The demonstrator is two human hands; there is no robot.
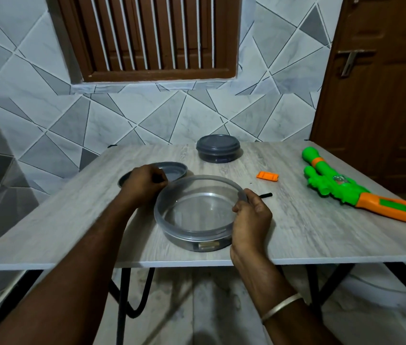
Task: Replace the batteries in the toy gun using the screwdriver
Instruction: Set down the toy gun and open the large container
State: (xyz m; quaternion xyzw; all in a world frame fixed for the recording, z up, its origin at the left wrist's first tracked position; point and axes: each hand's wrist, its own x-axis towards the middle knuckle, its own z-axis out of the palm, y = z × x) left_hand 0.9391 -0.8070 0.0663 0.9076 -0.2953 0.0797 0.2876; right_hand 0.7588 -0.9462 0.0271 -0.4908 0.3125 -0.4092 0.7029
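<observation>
Head: two containers (pixel 198 215), one toy gun (pixel 361 192)

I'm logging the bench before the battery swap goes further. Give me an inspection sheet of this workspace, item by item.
Surface: grey wood-look table, with things across its middle and right.
Job's things: toy gun lies flat at the right; orange cover lies loose to the gun's left; a black rod, likely the screwdriver, pokes out past the right hand.
Clutter: open clear tub near the front edge; loose lid behind it; closed tub at the far edge.
Grips: left hand curled at the open tub's far rim, contents unclear; right hand grips its right rim.
Cables: nothing seen.
Surroundings: tiled wall, shuttered window, brown door.
</observation>
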